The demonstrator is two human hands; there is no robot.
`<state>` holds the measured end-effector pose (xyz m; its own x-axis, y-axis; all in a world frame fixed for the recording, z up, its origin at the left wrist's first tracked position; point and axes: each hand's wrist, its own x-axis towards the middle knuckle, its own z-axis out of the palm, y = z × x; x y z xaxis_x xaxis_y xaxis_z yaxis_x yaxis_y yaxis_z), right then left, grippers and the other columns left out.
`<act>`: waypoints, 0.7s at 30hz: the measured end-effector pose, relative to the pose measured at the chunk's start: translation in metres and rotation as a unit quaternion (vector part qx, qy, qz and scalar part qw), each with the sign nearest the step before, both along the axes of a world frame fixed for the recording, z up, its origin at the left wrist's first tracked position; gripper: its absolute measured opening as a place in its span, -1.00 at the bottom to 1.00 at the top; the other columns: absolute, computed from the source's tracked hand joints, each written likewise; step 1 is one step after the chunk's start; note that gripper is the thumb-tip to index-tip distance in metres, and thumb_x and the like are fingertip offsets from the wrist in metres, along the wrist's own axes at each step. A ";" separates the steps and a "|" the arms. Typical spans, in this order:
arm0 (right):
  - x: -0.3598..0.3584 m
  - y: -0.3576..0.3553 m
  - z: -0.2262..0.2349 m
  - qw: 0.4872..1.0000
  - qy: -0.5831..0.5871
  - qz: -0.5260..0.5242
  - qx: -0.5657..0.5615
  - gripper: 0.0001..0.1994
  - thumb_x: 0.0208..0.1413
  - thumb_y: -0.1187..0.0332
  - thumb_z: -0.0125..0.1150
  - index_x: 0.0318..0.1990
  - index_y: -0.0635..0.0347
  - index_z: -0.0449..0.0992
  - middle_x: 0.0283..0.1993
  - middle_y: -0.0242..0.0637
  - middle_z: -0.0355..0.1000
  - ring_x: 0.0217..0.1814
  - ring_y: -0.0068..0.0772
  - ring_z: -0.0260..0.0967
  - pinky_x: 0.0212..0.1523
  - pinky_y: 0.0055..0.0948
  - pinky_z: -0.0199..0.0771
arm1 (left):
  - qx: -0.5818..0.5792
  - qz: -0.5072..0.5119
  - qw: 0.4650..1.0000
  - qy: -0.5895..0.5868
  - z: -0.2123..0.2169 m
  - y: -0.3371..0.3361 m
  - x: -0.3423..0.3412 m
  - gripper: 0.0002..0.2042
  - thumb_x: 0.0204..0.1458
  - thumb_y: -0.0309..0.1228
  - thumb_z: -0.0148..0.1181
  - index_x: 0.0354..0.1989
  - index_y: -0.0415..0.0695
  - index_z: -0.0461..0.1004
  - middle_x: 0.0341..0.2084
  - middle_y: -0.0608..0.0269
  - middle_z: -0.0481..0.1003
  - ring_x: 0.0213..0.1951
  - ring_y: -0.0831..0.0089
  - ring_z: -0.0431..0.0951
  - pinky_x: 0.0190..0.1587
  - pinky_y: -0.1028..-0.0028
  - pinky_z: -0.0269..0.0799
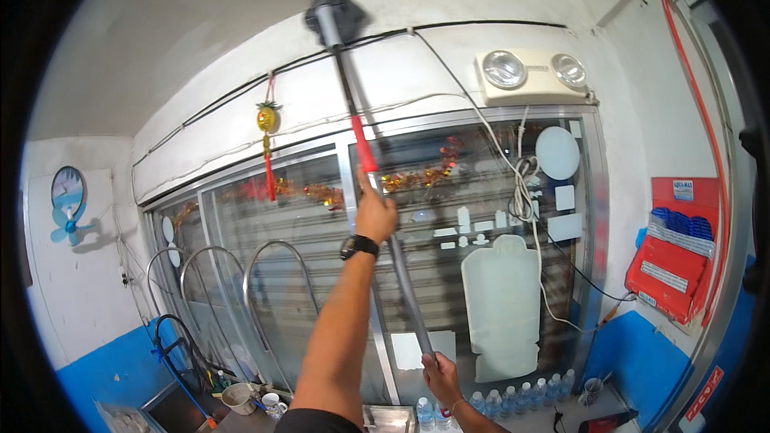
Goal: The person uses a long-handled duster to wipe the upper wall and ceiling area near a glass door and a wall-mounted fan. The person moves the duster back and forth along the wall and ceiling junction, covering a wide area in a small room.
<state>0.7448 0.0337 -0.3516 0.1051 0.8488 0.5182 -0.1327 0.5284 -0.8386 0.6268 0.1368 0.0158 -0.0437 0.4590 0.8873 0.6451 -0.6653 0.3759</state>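
Observation:
A long-handled mop [408, 293] slants up across the sliding glass window. Its pole is grey at the lower end, with a red section and a black one higher up. The dark mop head [348, 19] is against the white wall just under the ceiling, over a black cable, and looks slightly blurred. My left hand [374, 212], with a black watch on the wrist, is closed round the pole just below the red section. Lower down, my right hand [443, 379] grips the bottom end of the pole.
An emergency light [532, 78] and a hanging pineapple ornament [268, 119] flank the mop. Below are curved metal pipes [281, 248], a sink [172, 409], and several water bottles [525, 395]. A small blue fan [68, 224] is at left, a red wall holder [666, 273] at right.

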 end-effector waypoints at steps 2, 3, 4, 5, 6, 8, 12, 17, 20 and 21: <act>0.019 0.004 0.016 0.999 -0.037 -0.022 -0.019 -0.55 0.34 -0.02 0.21 -0.44 0.16 0.44 -0.62 -0.51 0.29 -0.58 -0.67 0.18 -0.52 -0.50 0.21 | 0.029 0.004 0.999 -0.026 0.009 0.007 -0.004 -0.03 0.14 -0.46 0.12 0.53 -0.13 -0.53 -0.19 -0.43 0.56 -0.25 -0.27 0.62 -0.19 -0.03 0.51; 0.030 0.004 0.023 0.996 -0.069 -0.060 0.000 -0.55 0.33 -0.02 0.21 -0.45 0.18 0.46 -0.62 -0.50 0.28 -0.57 -0.65 0.15 -0.51 -0.47 0.20 | 0.036 0.020 0.998 -0.039 0.013 0.009 0.000 -0.05 0.16 -0.45 0.12 0.53 -0.14 -0.51 -0.22 -0.41 0.57 -0.25 -0.26 0.62 -0.19 -0.02 0.50; 0.044 0.000 0.027 0.995 -0.065 -0.071 0.003 -0.55 0.33 -0.02 0.21 -0.45 0.18 0.46 -0.62 -0.50 0.28 -0.57 -0.65 0.15 -0.51 -0.48 0.20 | 0.037 0.034 0.998 -0.037 0.016 0.009 0.007 -0.05 0.15 -0.45 0.11 0.53 -0.14 -0.51 -0.25 -0.38 0.57 -0.24 -0.24 0.63 -0.18 -0.01 0.51; 0.057 -0.003 0.033 0.995 -0.058 -0.075 0.008 -0.55 0.33 -0.03 0.21 -0.45 0.18 0.46 -0.63 -0.50 0.27 -0.57 -0.66 0.15 -0.51 -0.48 0.20 | 0.052 0.047 0.997 -0.029 0.018 0.008 0.020 -0.05 0.14 -0.45 0.10 0.53 -0.16 -0.51 -0.27 -0.37 0.57 -0.25 -0.23 0.63 -0.18 -0.01 0.51; 0.071 -0.005 0.038 0.996 -0.054 -0.075 0.005 -0.55 0.33 -0.03 0.21 -0.44 0.18 0.46 -0.63 -0.51 0.27 -0.56 -0.66 0.15 -0.51 -0.49 0.19 | 0.067 0.063 0.995 -0.027 0.020 0.005 0.032 -0.05 0.13 -0.46 0.09 0.52 -0.18 -0.52 -0.28 -0.36 0.57 -0.26 -0.22 0.63 -0.18 -0.01 0.51; 0.099 -0.018 0.036 0.995 -0.056 -0.087 -0.007 -0.55 0.33 -0.01 0.20 -0.45 0.17 0.46 -0.63 -0.52 0.27 -0.57 -0.68 0.16 -0.52 -0.49 0.20 | 0.069 0.053 0.996 -0.022 0.021 -0.003 0.060 -0.03 0.10 -0.49 0.09 0.51 -0.22 -0.55 -0.30 -0.33 0.58 -0.30 -0.19 0.63 -0.21 0.00 0.53; 0.108 -0.033 0.018 0.995 -0.004 -0.092 -0.041 -0.58 0.34 0.01 0.19 -0.45 0.15 0.44 -0.63 -0.55 0.26 -0.61 -0.70 0.16 -0.58 -0.51 0.18 | 0.055 -0.032 0.998 -0.007 0.008 -0.024 0.102 0.01 0.08 -0.49 0.10 0.50 -0.22 -0.60 -0.36 -0.33 0.58 -0.36 -0.17 0.63 -0.23 -0.01 0.53; 0.062 -0.023 -0.007 0.998 0.002 -0.047 -0.033 -0.61 0.37 0.01 0.16 -0.41 0.10 0.40 -0.64 -0.57 0.25 -0.62 -0.71 0.15 -0.60 -0.56 0.16 | -0.012 -0.002 0.999 0.037 -0.004 -0.031 0.077 0.00 0.10 -0.42 0.13 0.52 -0.12 -0.57 -0.25 -0.41 0.57 -0.22 -0.27 0.62 -0.12 -0.05 0.53; 0.017 -0.011 -0.015 0.999 0.037 0.034 -0.016 -0.63 0.40 0.03 0.13 -0.37 0.09 0.36 -0.65 -0.51 0.22 -0.68 -0.71 0.15 -0.69 -0.58 0.11 | -0.001 0.027 0.999 0.041 -0.012 -0.023 0.036 -0.01 0.10 -0.44 0.11 0.53 -0.11 -0.55 -0.31 -0.37 0.57 -0.27 -0.24 0.62 -0.15 -0.03 0.52; 0.009 -0.009 -0.015 0.998 0.040 0.048 -0.012 -0.62 0.39 0.03 0.13 -0.38 0.10 0.37 -0.65 -0.51 0.23 -0.67 -0.71 0.15 -0.67 -0.58 0.13 | 0.005 0.031 0.999 0.032 -0.015 -0.019 0.022 -0.03 0.11 -0.45 0.09 0.53 -0.12 -0.53 -0.36 -0.32 0.57 -0.32 -0.21 0.62 -0.18 -0.01 0.51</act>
<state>0.7536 0.0244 -0.3668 0.0639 0.8693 0.4901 -0.2491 0.4894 -0.8357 0.6486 0.1178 0.0011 -0.0153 0.4479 0.8940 0.7075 -0.6269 0.3262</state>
